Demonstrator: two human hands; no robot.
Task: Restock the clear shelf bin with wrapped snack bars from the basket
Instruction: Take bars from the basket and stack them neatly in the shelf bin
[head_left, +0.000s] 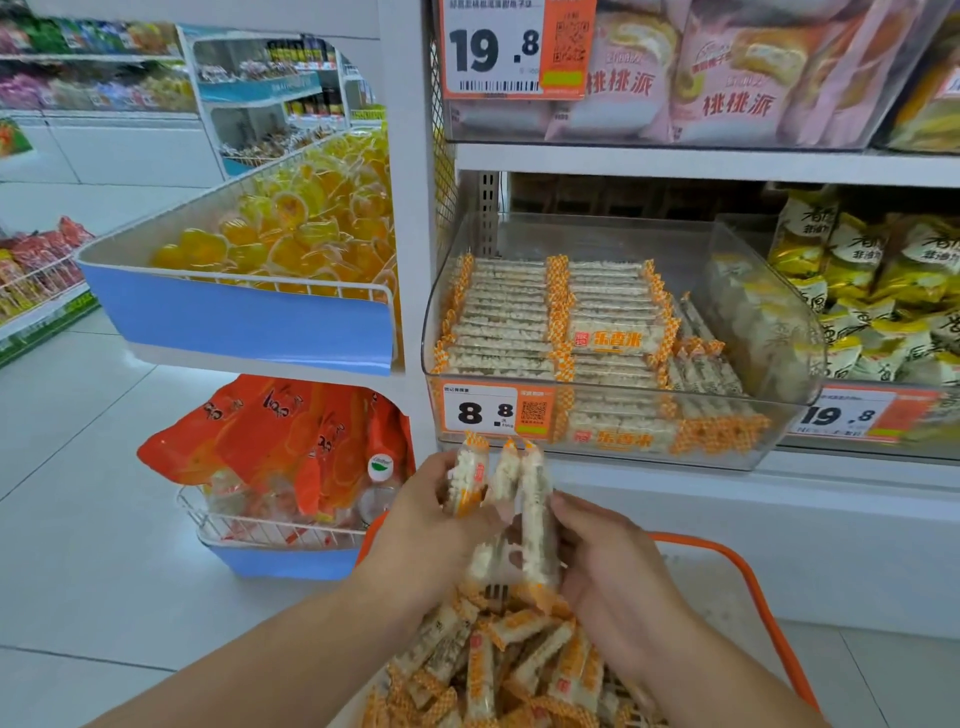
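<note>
Both hands over the basket (748, 571), gathering wrapped snack bars (511, 499): left hand (431, 525) fingers grasp a few bars upright, right hand (608, 566) fingers pinch one against them. Clear shelf bin (623, 447) sits just above the fingertips, rows partly full. Best to square the ends first, then lay the bundle flat along the existing rows.

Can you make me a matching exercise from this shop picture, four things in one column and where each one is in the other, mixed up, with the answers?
Things:
1. held bars
2. clear bin
3. basket
4. 8.8 tag

Places:
A. under the hands, piled with bars
B. on the bin's front left
C. between the left hand and right hand
D. on the shelf, with rows of bars

Pairs: 1-C, 2-D, 3-A, 4-B
</note>
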